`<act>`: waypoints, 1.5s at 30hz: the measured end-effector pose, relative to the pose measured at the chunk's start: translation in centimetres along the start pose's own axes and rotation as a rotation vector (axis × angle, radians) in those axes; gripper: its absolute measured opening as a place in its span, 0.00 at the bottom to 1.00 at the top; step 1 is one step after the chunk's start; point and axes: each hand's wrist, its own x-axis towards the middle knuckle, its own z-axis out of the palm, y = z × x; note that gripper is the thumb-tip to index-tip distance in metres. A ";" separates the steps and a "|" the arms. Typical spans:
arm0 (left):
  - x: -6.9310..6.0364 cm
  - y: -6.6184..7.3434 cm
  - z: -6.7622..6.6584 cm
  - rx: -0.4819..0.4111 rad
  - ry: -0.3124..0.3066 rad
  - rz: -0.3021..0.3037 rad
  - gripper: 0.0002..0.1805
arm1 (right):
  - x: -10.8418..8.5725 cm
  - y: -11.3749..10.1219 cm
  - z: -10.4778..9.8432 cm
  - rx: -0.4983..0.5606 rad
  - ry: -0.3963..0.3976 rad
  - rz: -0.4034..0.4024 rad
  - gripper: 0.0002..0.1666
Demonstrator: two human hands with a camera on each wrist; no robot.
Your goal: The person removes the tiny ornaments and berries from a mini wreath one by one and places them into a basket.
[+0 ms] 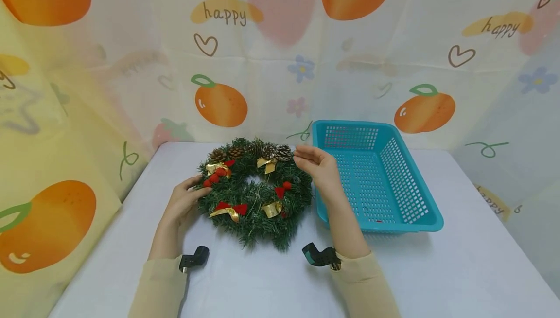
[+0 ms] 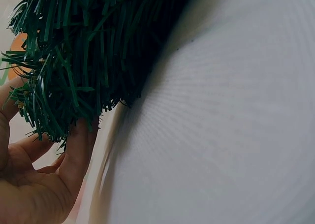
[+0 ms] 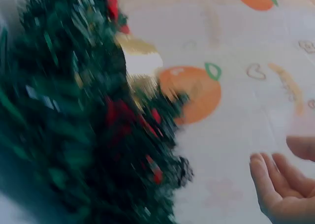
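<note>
A green Christmas wreath point(image 1: 258, 211) with red berries, gold bows and pine cones along its far side is over the white table. My left hand point(image 1: 184, 201) holds its left edge. In the left wrist view, the fingers of that left hand point(image 2: 44, 175) reach around the wreath's needles point(image 2: 74, 61), which partly hide the fingertips. By the wreath's far right side is my right hand point(image 1: 318, 169), its fingers loosely bent and holding nothing. The right wrist view shows this right hand point(image 3: 285, 184) apart from the blurred wreath point(image 3: 83, 135).
A blue plastic basket point(image 1: 430, 211) with perforated walls stands on the table right of the wreath, close to my right forearm. Something small and red point(image 1: 378, 221) shows at its near side. A fruit-printed cloth point(image 1: 271, 79) hangs behind the white table point(image 1: 262, 284).
</note>
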 end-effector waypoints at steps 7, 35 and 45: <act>-0.1 -0.1 0.1 -0.022 -0.006 0.014 0.42 | -0.2 1.1 2.8 0.052 0.134 0.012 0.23; 0.0 0.0 0.0 -0.005 0.005 0.003 0.42 | -0.2 6.6 5.8 -0.194 0.345 0.002 0.26; -0.1 0.0 0.0 -0.022 -0.005 -0.007 0.42 | -0.3 7.5 5.8 -0.293 0.330 -0.015 0.33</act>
